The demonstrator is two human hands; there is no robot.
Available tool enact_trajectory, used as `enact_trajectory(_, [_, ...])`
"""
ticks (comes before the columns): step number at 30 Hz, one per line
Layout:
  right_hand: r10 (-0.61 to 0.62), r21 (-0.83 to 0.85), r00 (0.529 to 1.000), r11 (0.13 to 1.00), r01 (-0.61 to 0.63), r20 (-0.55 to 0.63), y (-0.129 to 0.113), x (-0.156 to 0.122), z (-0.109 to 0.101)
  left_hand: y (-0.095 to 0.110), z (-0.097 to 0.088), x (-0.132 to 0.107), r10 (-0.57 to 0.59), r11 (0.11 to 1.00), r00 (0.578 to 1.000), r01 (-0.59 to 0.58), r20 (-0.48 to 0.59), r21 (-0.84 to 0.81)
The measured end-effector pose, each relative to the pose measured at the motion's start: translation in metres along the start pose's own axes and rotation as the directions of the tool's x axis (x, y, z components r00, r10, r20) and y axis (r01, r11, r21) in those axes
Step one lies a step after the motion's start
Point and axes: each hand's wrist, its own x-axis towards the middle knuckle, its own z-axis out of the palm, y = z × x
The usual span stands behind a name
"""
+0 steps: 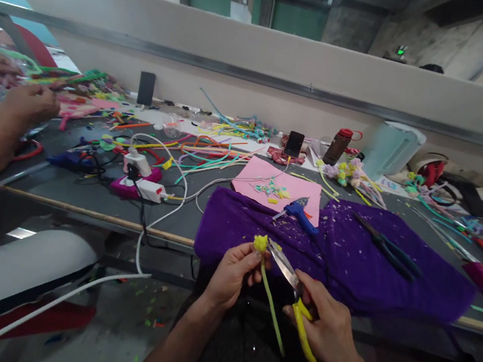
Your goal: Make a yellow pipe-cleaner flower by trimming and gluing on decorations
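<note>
Between the thumb and fingers of my left hand (231,273) is a yellow pipe-cleaner flower (260,243), its pale green stem (271,309) slanting down to the right. My right hand (327,321) is closed around the yellow handles of a pair of scissors (287,268). The scissor blades point up and left, with their tips beside the flower; whether they touch it I cannot tell. Just beyond my hands, a blue glue gun (302,214) rests on a pink sheet (251,175) and a purple cloth (236,219). Small coloured clippings (274,189) lie on the sheet.
Dark-handled pliers or shears (388,248) lie on the cloth to the right. Power strips (139,184) with trailing cables stand at left. Further back are a phone (293,144), a bottle (338,147) and finished-looking flowers (347,171). Another person's hands (30,104) work at far left.
</note>
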Motion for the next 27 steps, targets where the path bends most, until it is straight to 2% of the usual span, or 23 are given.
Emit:
enact_trajectory(12, [-0.044, -0.035, 0.999, 0.998, 0.044, -0.018, 0.0006, -0.0007, 0.0001, 0.0001, -0.0011, 0.0012, 0.026, 1.000, 0.999, -0.026, -0.045, 0.003])
enact_trajectory(27, [-0.021, -0.045, 0.999, 0.999, 0.020, -0.026, 0.0050, -0.0032, 0.0017, 0.0038, -0.0018, 0.0022, 0.084, 0.996, 0.988, -0.087, -0.128, -0.016])
